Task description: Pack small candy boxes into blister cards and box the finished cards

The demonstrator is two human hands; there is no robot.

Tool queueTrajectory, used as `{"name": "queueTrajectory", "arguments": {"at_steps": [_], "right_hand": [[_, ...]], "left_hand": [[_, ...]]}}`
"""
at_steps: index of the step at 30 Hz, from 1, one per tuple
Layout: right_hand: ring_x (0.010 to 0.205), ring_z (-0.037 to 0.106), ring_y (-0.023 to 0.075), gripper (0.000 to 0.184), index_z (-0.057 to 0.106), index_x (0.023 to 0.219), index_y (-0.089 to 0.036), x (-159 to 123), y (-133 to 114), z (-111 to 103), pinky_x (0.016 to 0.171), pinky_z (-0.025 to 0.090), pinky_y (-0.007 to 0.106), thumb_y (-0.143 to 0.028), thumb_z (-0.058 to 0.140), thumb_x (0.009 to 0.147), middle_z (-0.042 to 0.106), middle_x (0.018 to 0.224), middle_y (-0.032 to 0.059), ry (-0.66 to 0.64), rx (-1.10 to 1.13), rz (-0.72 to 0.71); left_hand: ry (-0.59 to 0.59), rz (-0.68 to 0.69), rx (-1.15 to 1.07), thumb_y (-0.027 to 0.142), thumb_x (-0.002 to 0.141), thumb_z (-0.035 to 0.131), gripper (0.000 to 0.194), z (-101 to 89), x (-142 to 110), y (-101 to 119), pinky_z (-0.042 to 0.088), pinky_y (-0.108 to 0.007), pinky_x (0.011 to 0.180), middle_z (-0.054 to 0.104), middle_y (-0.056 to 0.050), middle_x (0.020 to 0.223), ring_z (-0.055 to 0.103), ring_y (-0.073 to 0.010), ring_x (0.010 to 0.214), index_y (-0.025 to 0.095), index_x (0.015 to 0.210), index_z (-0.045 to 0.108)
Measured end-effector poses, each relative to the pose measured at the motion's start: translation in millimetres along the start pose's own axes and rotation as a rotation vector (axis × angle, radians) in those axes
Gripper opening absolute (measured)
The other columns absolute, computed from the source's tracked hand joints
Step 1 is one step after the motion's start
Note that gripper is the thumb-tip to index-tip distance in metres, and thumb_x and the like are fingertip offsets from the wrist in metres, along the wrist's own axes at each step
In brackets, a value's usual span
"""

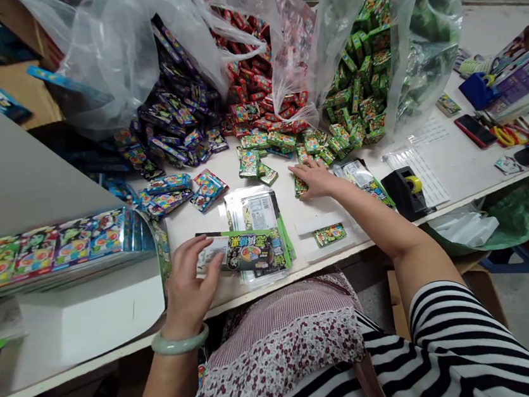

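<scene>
1. A tray is sitting at the surface's left end, by the front edge; upright boxes are filling its back, probably ranked for easy counting.
2. The left hand is reaching in over the front edge, thumb and fingers parted, touching the left end of the black packet, apparently to steady it.
3. The packet is lying crosswise over a packet stack near the middle of the front edge, likely for short reach.
4. Purple boxes, then red boxes, are spilling from plastic bags towards the back edge; their separation is presumably making each colour easy to find. The loose film is partly screening the contents.
5. The right hand is bending spread fingers over a small green box before the piles; whether they are gripping it, one cannot tell.
6. A white sleeve is lying by the front edge under the right forearm's side, a green-patterned box resting on it.
7. More green boxes are heaping behind.
8. A tape dispenser is standing at the front edge, crowding the right forearm; a phone and scissors are lying further right.
</scene>
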State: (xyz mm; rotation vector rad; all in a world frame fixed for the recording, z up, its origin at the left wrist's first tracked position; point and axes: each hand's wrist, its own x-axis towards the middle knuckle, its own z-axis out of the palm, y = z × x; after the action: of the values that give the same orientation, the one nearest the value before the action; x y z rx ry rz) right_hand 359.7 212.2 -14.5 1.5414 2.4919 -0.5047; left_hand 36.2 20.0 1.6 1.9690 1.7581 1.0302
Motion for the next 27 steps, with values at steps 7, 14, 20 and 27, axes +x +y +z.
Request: {"name": "queueTrajectory", "arguments": {"at_steps": [7, 14, 20, 27], "right_hand": [[0.138, 0.041, 0.0329, 0.094, 0.029, 0.154, -0.023, -41.4, -46.6, -20.6, 0.114, 0.035, 0.052, -0.032, 0.077, 0.073, 0.044, 0.15, 0.014, 0.275, 0.295, -0.353], [0.132, 0.046, 0.0345, 0.082, 0.039, 0.148, -0.022, -86.5, -120.9, -13.7, 0.111, 0.037, 0.053, -0.054, 0.073, 0.08, 0.051, 0.144, 0.0154, 0.46, 0.462, -0.598], [0.091, 0.062, 0.0181, 0.026, 0.063, 0.106, -0.022, -70.5, -122.5, -12.8, 0.079, 0.052, 0.036, -0.042, 0.064, 0.089, 0.067, 0.107, 0.0068, 0.383, 0.945, -0.429], [0.07, 0.053, 0.0116, 0.026, 0.059, 0.082, -0.019, -60.5, -133.0, -7.5, 0.067, 0.045, 0.03, -0.043, 0.068, 0.08, 0.06, 0.077, -0.0009, 0.181, 1.263, -0.279]], "left_hand": [[-0.177, -0.277, -0.619, 0.042, 0.087, 0.067, 0.036, 20.0, 16.9, 42.1, 0.05, -0.042, 0.101, 0.065, -0.009, 0.119, 0.062, -0.0239, 0.113, 0.021, 0.116, 0.061], [-0.2, -0.676, -1.291, 0.055, 0.082, 0.069, 0.054, 49.7, 24.6, 71.7, 0.054, -0.041, 0.095, 0.067, -0.008, 0.124, 0.062, -0.0265, 0.116, 0.022, 0.123, 0.06], [-0.215, -0.614, -1.198, 0.056, 0.083, 0.067, 0.057, 42.3, 3.3, 58.1, 0.043, -0.044, 0.111, 0.065, -0.008, 0.132, 0.055, -0.0279, 0.129, 0.023, 0.128, 0.061], [-0.222, -0.506, -1.0, 0.059, 0.089, 0.057, 0.057, 46.1, -5.5, 44.6, 0.031, -0.043, 0.12, 0.059, -0.007, 0.141, 0.048, -0.0274, 0.137, 0.021, 0.132, 0.061]]}}
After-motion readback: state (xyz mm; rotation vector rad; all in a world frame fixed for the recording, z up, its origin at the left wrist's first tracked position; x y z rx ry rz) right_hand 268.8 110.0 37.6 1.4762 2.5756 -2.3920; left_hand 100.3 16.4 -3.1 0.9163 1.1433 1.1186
